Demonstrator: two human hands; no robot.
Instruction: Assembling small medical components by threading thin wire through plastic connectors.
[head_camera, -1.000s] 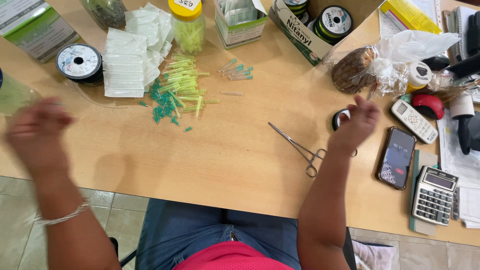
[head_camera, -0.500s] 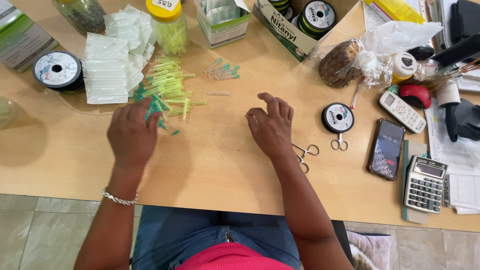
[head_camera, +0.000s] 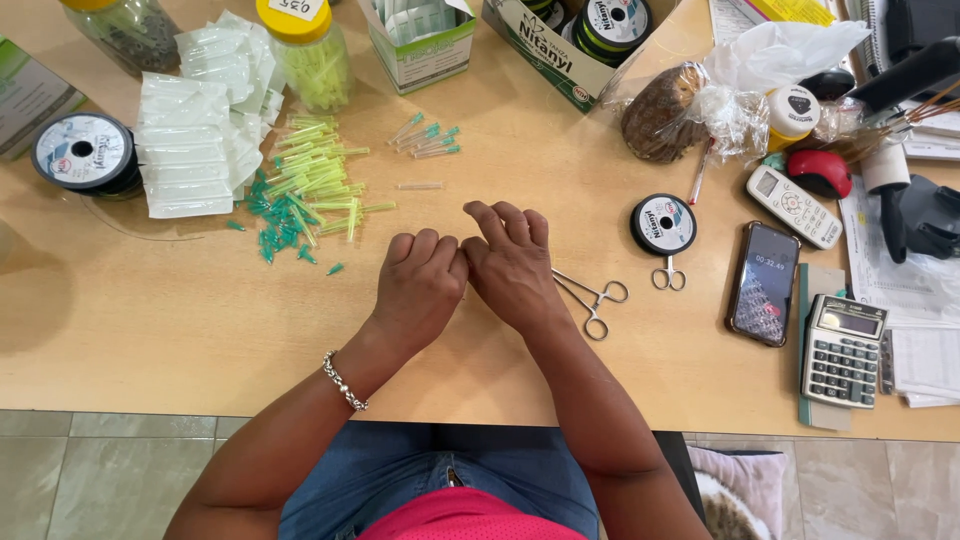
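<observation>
The two hands have been brought together at the middle of the bench. Half a second ago they were held apart, the left hand over the heap of tubes and the right hand above the forceps; a second ago they were spread wide to either side.

The left hand is now closed into a loose fist, knuckles up. The right hand is pressed against it, thumb side to thumb side, with its fingers curled downward. Whether anything is pinched between them cannot be told: the meeting point is hidden by the knuckles, and nothing is seen projecting from either hand. A fine item may have been picked up during the left hand's pass over the heap, but that is a judgement only.

The tubes, yellow-green with teal tips, are left in a loose scatter just beyond the left hand, none touched. A single clear tube lies apart, just ahead of the right fingers. The forceps rest on the bench just beside the right wrist, unheld. A spool with small scissors below it lies further right, well apart from the hands.

The move from reaching to joined hands suggests that fine two-handed work is now in hand over bare bench.
</observation>
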